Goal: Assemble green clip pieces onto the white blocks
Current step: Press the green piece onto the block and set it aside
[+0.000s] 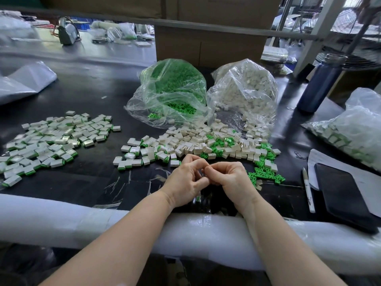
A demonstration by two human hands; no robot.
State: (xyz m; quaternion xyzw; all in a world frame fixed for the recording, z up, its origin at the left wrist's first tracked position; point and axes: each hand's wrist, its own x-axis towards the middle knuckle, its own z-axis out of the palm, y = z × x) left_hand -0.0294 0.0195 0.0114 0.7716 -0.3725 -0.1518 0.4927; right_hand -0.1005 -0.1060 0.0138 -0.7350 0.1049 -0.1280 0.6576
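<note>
The fingers of the left hand (186, 180) and the right hand (227, 178) were curled inward and met at their tips over the near middle of the black table (86, 93). Whatever they pinched was hidden between them, so I cannot tell what each one held. A small white-and-green piece (198, 198) showed just below the left palm.

Just beyond the knuckles lay a loose heap of white blocks (206, 139), too many to count, with green clip pieces (266, 174) scattered through it and gathered in a patch right of the right hand. Left of the heap sat a smaller cluster of finished blocks (140, 153) with green edges, and farther left a wide spread of assembled blocks (51, 139), again uncountable.

Three clear bags held stock. A bag of green clips (171, 89) lay open toward the heap, a bag of white blocks (245, 91) stood just right of it, spilling onto the table, and a third bag (350, 133) at the right edge held assembled pieces.

At the near right lay one dark phone (342, 195) on white papers (329, 159), one pen (308, 189) beside it, and farther back one blue bottle (321, 83). A white padded edge (61, 219) ran along the near side under both forearms. A cardboard box (206, 46) stood behind the bags.
</note>
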